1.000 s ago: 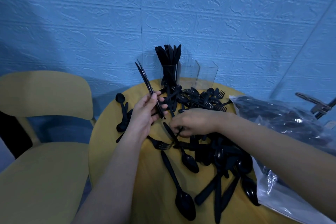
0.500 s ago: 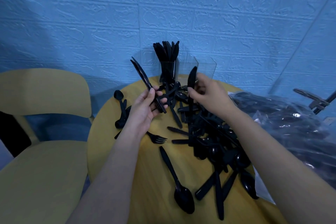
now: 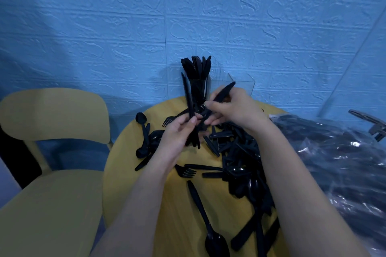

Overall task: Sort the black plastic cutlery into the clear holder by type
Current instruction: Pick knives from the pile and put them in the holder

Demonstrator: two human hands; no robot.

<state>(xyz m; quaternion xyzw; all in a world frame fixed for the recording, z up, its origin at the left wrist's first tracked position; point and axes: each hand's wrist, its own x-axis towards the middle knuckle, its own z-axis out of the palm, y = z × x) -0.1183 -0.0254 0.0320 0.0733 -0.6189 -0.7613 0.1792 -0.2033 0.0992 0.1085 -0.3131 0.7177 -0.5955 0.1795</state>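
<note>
My left hand (image 3: 177, 131) grips a small bundle of black knives (image 3: 189, 100) upright over the round yellow table (image 3: 129, 158). My right hand (image 3: 231, 108) pinches one more black knife (image 3: 223, 92) and holds it against that bundle. Behind both hands stands the clear holder (image 3: 243, 84); its left compartment is packed with black knives (image 3: 196, 67), and the compartments to the right look empty. A loose pile of black cutlery (image 3: 240, 152) covers the table's right half. A spoon (image 3: 208, 229) and a fork (image 3: 184, 171) lie nearer me.
A clear plastic bag of more black cutlery (image 3: 334, 156) lies at the table's right edge. Two spoons (image 3: 144, 135) lie at the table's left. A yellow chair (image 3: 48, 152) stands to the left. A blue brick-pattern wall (image 3: 188, 16) is right behind the holder.
My right hand lifted a knife from the pile and brought it left to the bundle in my left hand. The left hand turned its knives more upright.
</note>
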